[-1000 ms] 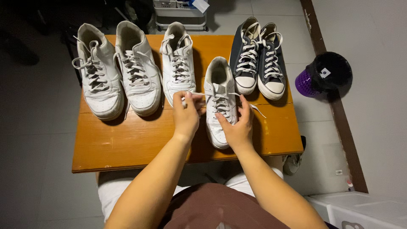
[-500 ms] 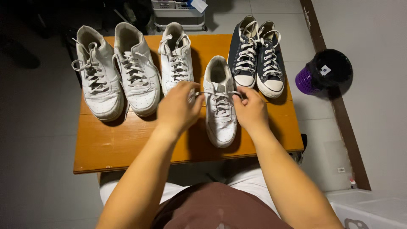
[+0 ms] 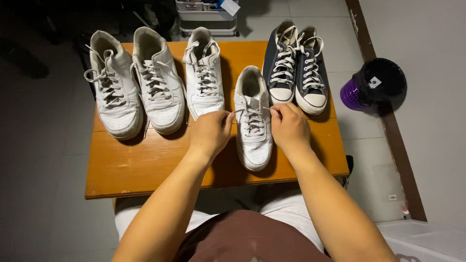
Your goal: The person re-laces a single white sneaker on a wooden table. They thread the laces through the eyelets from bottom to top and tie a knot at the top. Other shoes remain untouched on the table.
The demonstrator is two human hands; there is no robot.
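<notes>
Lace-tightening step, I think: at frame center the left hand & right hand each pinch shut on a lace end of the white sneaker on the wooden table; next probably needs crossing both ends w/ even tension.

arms: bare, no sleeves | top: dark maroon-brown | legs: white – shorts or trousers, unclear

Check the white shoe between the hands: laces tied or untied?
Untied. The left hand and right hand each pinch a loose lace end of the white shoe, pulled out sideways; no knot or bow shows.
</notes>
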